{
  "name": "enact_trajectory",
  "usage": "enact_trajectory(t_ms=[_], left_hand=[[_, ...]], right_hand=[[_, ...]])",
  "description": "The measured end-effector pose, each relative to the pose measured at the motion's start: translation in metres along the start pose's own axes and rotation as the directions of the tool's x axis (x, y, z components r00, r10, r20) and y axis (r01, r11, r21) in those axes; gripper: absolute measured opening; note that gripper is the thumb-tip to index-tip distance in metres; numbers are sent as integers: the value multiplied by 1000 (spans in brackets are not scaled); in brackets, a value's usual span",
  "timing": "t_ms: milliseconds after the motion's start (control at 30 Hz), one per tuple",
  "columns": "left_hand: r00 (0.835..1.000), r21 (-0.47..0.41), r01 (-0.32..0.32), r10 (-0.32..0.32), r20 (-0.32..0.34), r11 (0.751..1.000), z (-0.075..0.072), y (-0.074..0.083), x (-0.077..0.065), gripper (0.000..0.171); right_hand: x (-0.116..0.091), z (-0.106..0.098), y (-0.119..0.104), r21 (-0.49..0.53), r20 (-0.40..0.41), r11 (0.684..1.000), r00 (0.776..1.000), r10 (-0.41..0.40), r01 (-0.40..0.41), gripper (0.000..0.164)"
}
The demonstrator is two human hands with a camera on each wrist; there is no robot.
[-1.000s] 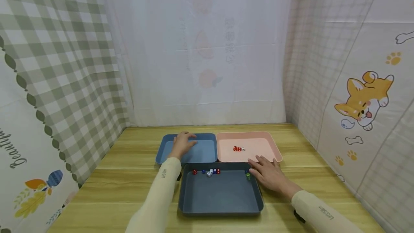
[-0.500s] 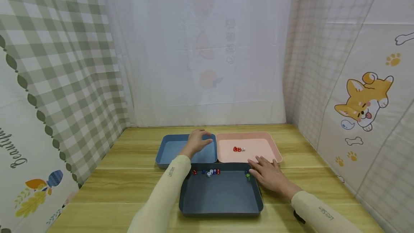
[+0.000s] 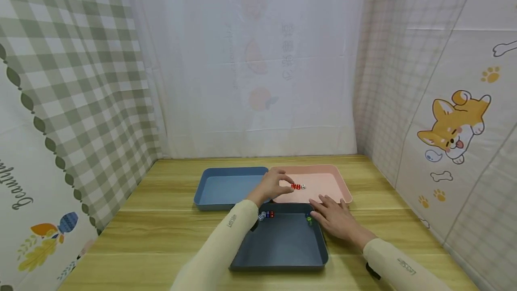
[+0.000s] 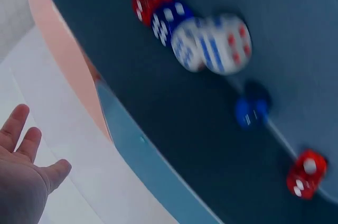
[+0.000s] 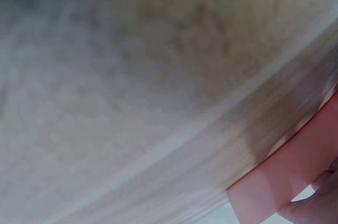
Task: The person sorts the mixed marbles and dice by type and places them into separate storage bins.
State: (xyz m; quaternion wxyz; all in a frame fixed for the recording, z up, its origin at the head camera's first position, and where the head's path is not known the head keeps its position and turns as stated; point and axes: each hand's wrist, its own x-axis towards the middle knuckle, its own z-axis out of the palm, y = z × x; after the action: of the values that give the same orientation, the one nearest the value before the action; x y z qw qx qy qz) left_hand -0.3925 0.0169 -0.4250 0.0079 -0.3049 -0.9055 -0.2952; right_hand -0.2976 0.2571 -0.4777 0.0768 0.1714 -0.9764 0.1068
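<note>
My left hand (image 3: 271, 186) reaches over the left side of the pink tray (image 3: 323, 179), its thumb and fingers spread apart close to the left end of a short row of dice. A red die (image 3: 298, 187) and a white die (image 3: 303, 187) show in that row. Nothing is seen between the fingers in the left wrist view, where the hand (image 4: 24, 174) is apart from the dice in the dark tray. My right hand (image 3: 333, 217) lies with extended fingers over the corner where the pink tray meets the dark tray (image 3: 282, 246). Its fingertips are near green dice (image 3: 309, 220).
A blue tray (image 3: 230, 187) stands left of the pink one. Along the dark tray's back wall lie several dice, among them a white die with blue dots (image 4: 186, 44), a small blue die (image 4: 251, 112) and a red die (image 4: 306, 174). Cloth walls surround the wooden table (image 3: 161, 219).
My left hand has moved right, from above the blue tray to the dice in the pink tray. Its forearm now covers the dark tray's back left corner. My right hand has stayed put.
</note>
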Motion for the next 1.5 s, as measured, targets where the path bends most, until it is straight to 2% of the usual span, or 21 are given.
enact_trajectory(t_ms=[200,500,700,967,1233,1500], left_hand=[[995,65,-81,78,58,995,15,13,0,25],[990,260,-124,100,104,958,37,23,-4,15],[988,335,-110,67,140,936,54,26,-2,15],[984,377,-114,53,171,919,67,25,-1,16],[980,395,-118,44,192,911,70,24,-2,8],[980,394,-123,48,194,911,72,23,-3,9]], right_hand=[[0,-1,0,-10,-3,1000,1000,-10,10,56],[1,1,0,-19,-17,1000,1000,-13,12,55],[0,1,0,-12,-24,1000,999,-25,25,54],[-1,1,0,-11,-26,1000,999,-26,26,53],[0,6,3,13,-58,999,998,-36,37,53],[0,3,1,22,-70,999,997,-36,38,52]])
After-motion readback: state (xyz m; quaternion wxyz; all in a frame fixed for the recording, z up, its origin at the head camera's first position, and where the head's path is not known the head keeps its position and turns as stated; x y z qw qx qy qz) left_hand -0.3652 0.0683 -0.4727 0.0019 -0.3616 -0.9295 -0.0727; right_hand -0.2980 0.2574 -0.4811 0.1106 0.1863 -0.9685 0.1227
